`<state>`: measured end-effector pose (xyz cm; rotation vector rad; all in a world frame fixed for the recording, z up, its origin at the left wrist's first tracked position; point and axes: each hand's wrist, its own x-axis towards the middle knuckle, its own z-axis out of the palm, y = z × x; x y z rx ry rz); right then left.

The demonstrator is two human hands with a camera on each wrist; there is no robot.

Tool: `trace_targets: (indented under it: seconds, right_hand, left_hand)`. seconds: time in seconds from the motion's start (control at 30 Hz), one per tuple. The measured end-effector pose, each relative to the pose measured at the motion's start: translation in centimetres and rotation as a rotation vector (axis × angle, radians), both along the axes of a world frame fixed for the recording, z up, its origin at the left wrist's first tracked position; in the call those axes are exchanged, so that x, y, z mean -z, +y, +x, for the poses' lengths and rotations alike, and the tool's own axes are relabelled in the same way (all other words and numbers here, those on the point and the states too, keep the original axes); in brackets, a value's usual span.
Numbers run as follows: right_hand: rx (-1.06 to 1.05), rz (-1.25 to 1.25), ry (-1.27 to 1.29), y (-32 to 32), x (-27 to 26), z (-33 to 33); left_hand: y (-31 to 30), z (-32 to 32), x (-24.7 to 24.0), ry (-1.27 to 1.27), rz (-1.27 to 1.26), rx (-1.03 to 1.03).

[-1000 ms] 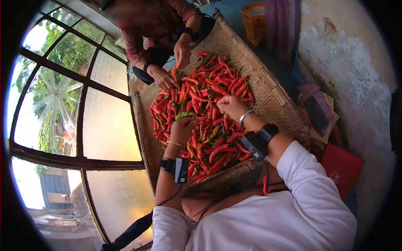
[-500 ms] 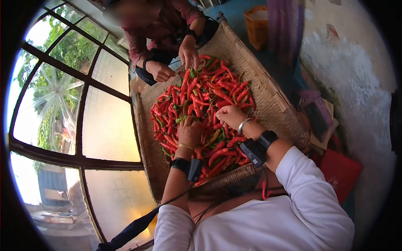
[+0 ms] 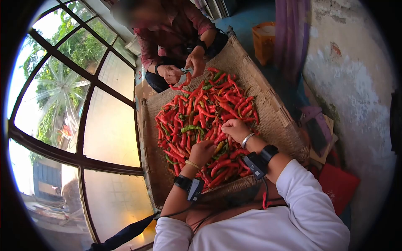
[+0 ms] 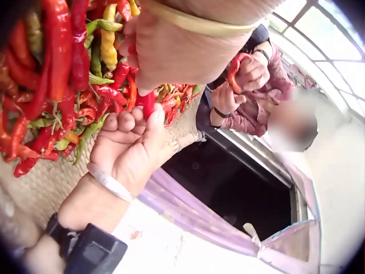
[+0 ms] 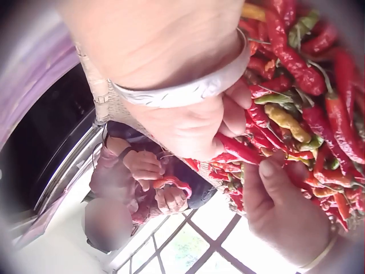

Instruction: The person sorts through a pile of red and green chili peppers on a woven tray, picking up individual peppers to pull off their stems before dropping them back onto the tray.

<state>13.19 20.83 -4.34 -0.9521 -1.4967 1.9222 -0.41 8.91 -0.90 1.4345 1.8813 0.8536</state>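
Note:
Between my hands is one red chili pepper point(image 5: 239, 149), held just above the pile. My right hand point(image 3: 235, 130), with a silver bangle at the wrist, pinches it at one end with thumb and fingers. At the other end, the thumb and fingertips of my left hand point(image 3: 202, 152) pinch it, partly hidden in the left wrist view. Beneath both hands lies a heap of mostly red chilies point(image 3: 180, 144), with some green and yellow ones mixed in. A curled green chili point(image 3: 191, 128) rests on the heap beyond my left hand.
A large woven tray point(image 3: 268, 111) carries the heap. Across it another person point(image 3: 167, 46) crouches, holding a curved red chili point(image 3: 181, 87) in both hands. Windows point(image 3: 113, 125) stand at the left, an orange container point(image 3: 264, 44) at the far right, a red bag point(image 3: 338, 186) nearer.
My left hand has drawn back from the green chili toward my right hand, and they meet at the red chili. Opposite, the other person has lifted a red chili off the heap.

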Motion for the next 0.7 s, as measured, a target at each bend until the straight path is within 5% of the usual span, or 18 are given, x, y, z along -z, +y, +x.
trace_targets:
  seconds: [0.07, 0.23, 0.43, 0.53, 0.57, 0.63, 0.7]
  right_hand:
    - [0.012, -0.058, 0.009, 0.3, -0.3, 0.0]
    - [0.108, -0.150, 0.043, 0.6, -1.7, 0.3]
    - [0.235, -0.221, -0.012, 1.2, -2.0, 1.3]
    - [0.273, -0.170, -0.076, 1.4, -2.3, 1.5]
    - [0.273, -0.177, -0.078, 1.3, -2.1, 1.5]
    - [0.194, -0.001, -0.142, 1.2, -1.7, 1.2]
    - [0.202, -0.021, -0.137, 1.1, -0.8, 0.7]
  left_hand:
    - [-0.4, -0.6, -0.1, -0.457, -0.189, -0.155]
    - [1.9, -3.9, -1.3, -0.584, -0.235, -0.214]
    - [5.9, -3.5, -4.0, -0.849, 0.308, -0.515]
    - [4.6, -2.1, -1.1, -0.204, 0.090, -0.103]
    - [4.2, -1.3, -0.2, -0.205, 0.083, -0.104]
    - [3.5, 0.4, 1.0, 0.443, 0.066, 0.145]
    - [3.3, 1.6, 2.2, 0.540, 0.113, 0.136]
